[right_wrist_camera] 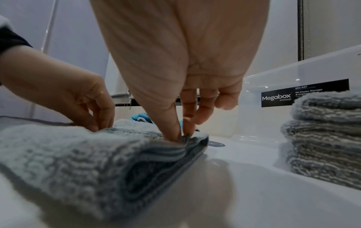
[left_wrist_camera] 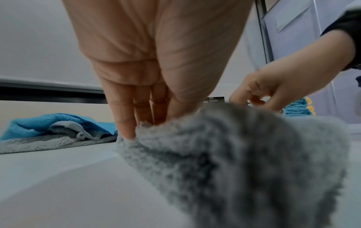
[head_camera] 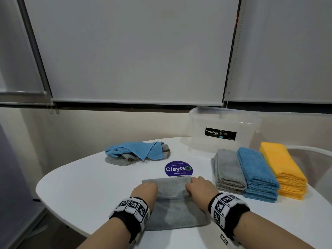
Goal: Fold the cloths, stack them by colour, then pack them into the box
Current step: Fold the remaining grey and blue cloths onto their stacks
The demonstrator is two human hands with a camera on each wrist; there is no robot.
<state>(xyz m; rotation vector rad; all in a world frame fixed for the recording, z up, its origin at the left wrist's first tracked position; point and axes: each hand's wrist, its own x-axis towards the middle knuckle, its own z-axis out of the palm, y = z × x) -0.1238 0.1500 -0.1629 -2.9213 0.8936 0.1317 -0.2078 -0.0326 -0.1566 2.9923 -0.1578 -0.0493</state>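
A grey cloth (head_camera: 172, 203) lies partly folded on the white table (head_camera: 89, 184) in front of me. My left hand (head_camera: 146, 189) pinches its left edge (left_wrist_camera: 148, 128), and my right hand (head_camera: 197, 186) pinches its right edge (right_wrist_camera: 183, 137) between thumb and forefinger. Both hands hold the upper layer of the fold. To the right stand folded stacks: grey (head_camera: 229, 171), blue (head_camera: 256, 175) and yellow (head_camera: 283, 169). A clear Megabox box (head_camera: 222, 130) stands behind them at the back right.
A loose heap of blue cloth (head_camera: 133, 150) and grey cloth (head_camera: 116, 159) lies at the back left of the table. A round purple ClayGo sticker (head_camera: 178, 168) sits just beyond the cloth being folded. A white chair back (head_camera: 309, 151) shows at the far right.
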